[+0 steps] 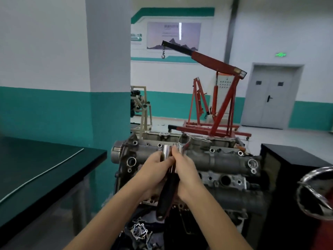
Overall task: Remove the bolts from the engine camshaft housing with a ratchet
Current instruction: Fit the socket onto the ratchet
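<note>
A ratchet (168, 192) is held upright above the camshaft housing (198, 156) of the engine, its black handle hanging down between both wrists. A shiny socket (166, 150) is gripped by the curled fingers of the left hand (153, 170). The ratchet's upper shaft is pinched by the right hand (185, 170), fingers pressed together.
</note>
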A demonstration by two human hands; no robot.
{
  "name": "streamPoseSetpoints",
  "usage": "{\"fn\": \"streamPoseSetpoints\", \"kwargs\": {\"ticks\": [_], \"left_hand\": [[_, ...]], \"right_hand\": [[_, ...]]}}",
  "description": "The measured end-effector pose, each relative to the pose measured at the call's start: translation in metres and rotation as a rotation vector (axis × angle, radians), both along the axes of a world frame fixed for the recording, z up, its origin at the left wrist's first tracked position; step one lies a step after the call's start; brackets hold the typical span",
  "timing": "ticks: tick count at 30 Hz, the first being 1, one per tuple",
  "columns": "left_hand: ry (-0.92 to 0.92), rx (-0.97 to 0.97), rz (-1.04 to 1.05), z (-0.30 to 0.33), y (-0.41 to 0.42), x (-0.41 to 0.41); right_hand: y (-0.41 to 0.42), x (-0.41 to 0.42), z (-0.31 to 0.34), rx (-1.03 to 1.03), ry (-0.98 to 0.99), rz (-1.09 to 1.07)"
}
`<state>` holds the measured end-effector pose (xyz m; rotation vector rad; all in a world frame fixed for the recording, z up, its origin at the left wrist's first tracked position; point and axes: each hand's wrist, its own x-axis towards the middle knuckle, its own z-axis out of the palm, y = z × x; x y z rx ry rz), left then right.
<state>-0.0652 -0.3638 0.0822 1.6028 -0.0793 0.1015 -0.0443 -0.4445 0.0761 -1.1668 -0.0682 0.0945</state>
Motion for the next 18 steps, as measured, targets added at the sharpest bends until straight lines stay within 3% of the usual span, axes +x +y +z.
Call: {"fn": "streamPoseSetpoints", "kwargs": {"ticks": [7,12,14,16,18], "left_hand": [[-0.11,-0.672,-0.084,0.007,-0.029,0.028],[-0.166,-0.754,-0.058,0.004,-0.038,0.033],[-0.219,-0.591,0.046,-0.001,-0.031,0.032],[-0.381,-0.194,0.282,-0.005,-0.018,0.031],[-0.631,0.106,0.374,-0.004,-0.004,0.026]], "right_hand": [[-0.07,-0.006,-0.023,-0.19,-0.13,0.064],[-0.077,-0.014,-0.037,-0.311,-0.209,0.096],[-0.08,-0.012,-0.037,-0.312,-0.248,0.053],[-0.085,-0.01,-0.033,-0.339,-0.278,0.021],[-0.091,-0.008,-0.028,-0.407,-0.305,-0.001]]}}
